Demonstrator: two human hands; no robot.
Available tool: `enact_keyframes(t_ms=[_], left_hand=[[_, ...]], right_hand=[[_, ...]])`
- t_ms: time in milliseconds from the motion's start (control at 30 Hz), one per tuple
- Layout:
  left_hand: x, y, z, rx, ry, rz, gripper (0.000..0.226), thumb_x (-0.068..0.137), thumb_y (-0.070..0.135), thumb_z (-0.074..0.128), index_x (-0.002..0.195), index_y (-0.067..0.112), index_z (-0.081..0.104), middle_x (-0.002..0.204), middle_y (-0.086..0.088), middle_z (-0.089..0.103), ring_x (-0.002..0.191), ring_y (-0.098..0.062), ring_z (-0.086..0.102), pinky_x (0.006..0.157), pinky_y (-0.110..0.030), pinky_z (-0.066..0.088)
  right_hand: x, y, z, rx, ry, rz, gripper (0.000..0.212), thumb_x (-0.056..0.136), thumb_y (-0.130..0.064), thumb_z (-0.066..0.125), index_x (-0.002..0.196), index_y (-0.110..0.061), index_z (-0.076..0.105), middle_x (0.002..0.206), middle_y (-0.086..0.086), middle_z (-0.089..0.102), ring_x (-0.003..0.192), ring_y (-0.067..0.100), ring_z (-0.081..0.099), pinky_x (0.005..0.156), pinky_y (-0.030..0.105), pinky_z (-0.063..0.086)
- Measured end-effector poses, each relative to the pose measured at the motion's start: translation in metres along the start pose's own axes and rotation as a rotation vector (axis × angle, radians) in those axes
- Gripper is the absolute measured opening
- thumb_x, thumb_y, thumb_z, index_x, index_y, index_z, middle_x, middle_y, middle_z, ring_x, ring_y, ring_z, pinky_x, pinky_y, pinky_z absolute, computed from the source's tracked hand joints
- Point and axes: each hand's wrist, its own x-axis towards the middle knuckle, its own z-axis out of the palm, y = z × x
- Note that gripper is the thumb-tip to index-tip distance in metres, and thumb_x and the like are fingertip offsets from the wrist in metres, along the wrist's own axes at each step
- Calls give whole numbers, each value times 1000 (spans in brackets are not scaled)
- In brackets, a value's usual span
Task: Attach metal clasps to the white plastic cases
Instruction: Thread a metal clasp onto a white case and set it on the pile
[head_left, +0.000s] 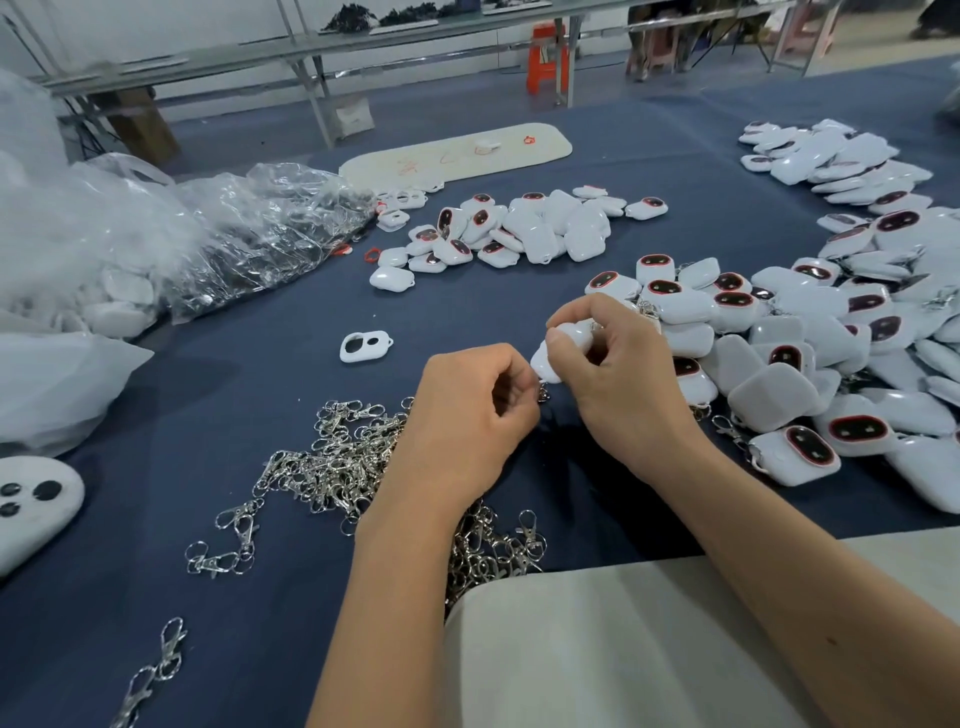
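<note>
blue cloth (249, 374) | clear plastic bags (156, 228) | orange stool (548, 60)

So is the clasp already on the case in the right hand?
Cannot tell. The right hand grips the white case, the left hand pinches a clasp at its lower edge; fingers hide the joint.

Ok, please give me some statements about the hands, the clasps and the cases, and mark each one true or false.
1. The right hand holds a white case above the cloth. True.
2. The loose metal clasps lie in a heap at the far right of the table. False: they lie near the left hand, left of centre.
3. The left hand's fingers pinch a small metal clasp just under the held case. True.
4. The table cloth is bright red. False: it is dark blue.
5. A big pile of white cases lies to the right. True.
</note>
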Motion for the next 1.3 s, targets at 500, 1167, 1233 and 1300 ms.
enact_keyframes(t_ms=[500,1167,1233,1300], left_hand=[[1,2,5,111,18,-100,16,87,11,68,77,23,64,72,8,65,64,-11,61,63,-31,54],[2,1,5,-132,136,-24,14,97,10,65,87,19,67,74,7,70,75,-9,68,77,-31,57],[2,1,4,-178,128,-53,14,94,10,70,88,22,70,78,10,72,77,-8,69,77,-27,58],[2,-1,3,-214,126,-86,20,90,4,73,89,24,71,82,14,73,78,-6,70,77,-22,57]], right_hand=[[-5,-9,3,-91,52,-50,7,93,-10,64,92,-15,69,71,-11,63,59,0,55,58,10,41],[-5,-8,7,408,73,213,9,100,-16,60,92,-17,66,57,-9,52,51,13,43,48,25,34],[-5,-9,7,427,71,217,9,100,-15,60,92,-16,65,59,-7,53,51,14,42,48,25,33],[-5,-10,8,434,71,215,9,100,-15,60,92,-15,66,60,-6,54,50,13,42,47,24,33]])
